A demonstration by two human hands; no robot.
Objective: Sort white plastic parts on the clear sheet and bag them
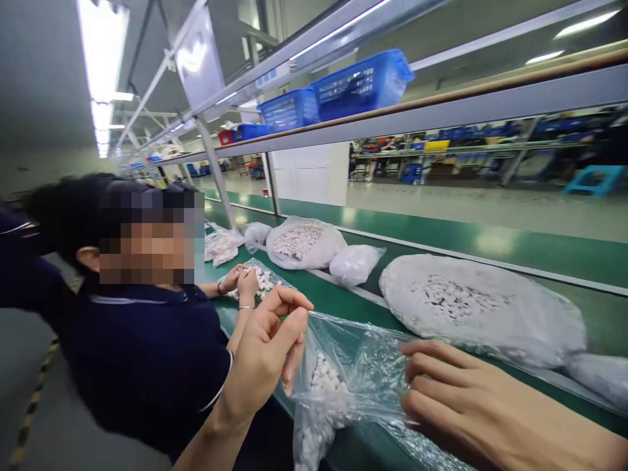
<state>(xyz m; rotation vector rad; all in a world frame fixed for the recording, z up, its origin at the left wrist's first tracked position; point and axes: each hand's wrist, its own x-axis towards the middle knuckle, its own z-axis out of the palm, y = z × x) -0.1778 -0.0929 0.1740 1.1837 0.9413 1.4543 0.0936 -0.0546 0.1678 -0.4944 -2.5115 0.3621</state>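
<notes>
A clear plastic bag (360,356) stretches between my two hands, with small white pieces (326,386) gathered in its left part. My left hand (275,340) pinches the bag's upper left edge between thumb and fingers. On the other side, my right hand (456,392) has its fingers curled onto the bag's right part; its thumb is hidden. Just behind the bag lies a large filled plastic bag (475,307), with small white and dark pieces showing through.
At my left a co-worker in a dark shirt (147,366) handles white pieces (265,280) on the green bench (363,307). More filled bags (307,242) lie along it. Blue baskets (363,85) stand on the shelf above.
</notes>
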